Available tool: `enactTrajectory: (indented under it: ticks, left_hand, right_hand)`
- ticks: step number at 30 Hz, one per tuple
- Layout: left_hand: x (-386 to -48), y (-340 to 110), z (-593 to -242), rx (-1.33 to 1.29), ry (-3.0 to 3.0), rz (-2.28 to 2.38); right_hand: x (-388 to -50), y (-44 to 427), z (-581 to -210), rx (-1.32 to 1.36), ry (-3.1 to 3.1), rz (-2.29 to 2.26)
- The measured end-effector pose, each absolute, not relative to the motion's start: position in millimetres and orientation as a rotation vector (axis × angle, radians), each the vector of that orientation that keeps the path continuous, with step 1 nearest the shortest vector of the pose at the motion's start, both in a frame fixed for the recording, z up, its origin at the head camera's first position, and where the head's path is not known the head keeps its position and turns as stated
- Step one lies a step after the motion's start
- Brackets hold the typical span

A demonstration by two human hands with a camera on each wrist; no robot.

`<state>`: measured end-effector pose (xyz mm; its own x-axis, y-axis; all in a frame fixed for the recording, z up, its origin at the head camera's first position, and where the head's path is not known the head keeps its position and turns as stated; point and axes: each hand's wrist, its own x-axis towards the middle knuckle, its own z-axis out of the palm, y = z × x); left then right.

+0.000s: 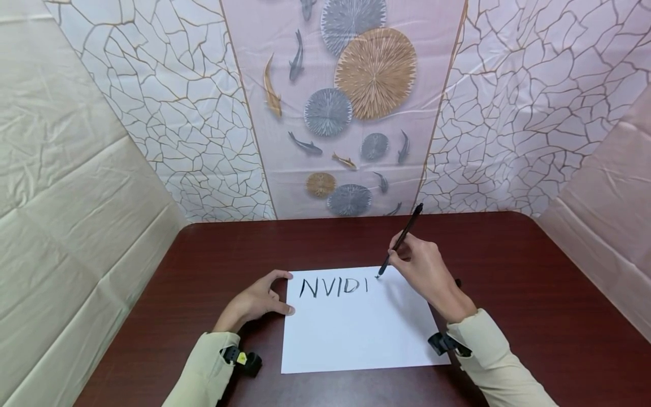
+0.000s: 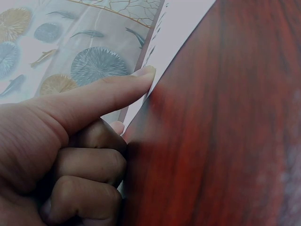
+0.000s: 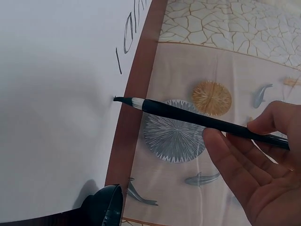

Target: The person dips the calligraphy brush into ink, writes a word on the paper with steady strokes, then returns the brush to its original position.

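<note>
A white sheet of paper lies on the dark red table, with "NVIDI" in black strokes along its upper part. My right hand pinches a black writing brush between thumb and fingers. The brush's dark bristle tip touches the paper right of the last "I", at a small black mark. At the sheet's left edge, my left hand presses with thumb and index finger extended. Its other fingers are curled under, beside the paper.
The table runs back to a patterned cloth backdrop, with pale cloth at both sides. A dark, glossy rounded object stands by the paper's right side, mostly hidden behind my right wrist in the head view. Each wrist carries a black camera.
</note>
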<state>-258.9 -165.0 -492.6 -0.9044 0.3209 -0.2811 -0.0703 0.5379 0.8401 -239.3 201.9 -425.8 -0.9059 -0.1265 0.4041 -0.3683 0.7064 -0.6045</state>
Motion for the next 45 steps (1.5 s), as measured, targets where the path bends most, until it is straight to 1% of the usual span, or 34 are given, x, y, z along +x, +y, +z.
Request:
enactTrajectory:
  ticks: [23,45]
  left_hand:
    - [-258.2,-164.3,-491.3,0.162,2.387,1.324]
    - [-257.7,-163.5,-491.8,0.153,2.406,1.307]
  right_hand:
    - [-231.7,196.3,-414.8,0.44,-2.731,1.035]
    - [-231.6,197.6,-413.7,0.433,-2.736,1.022]
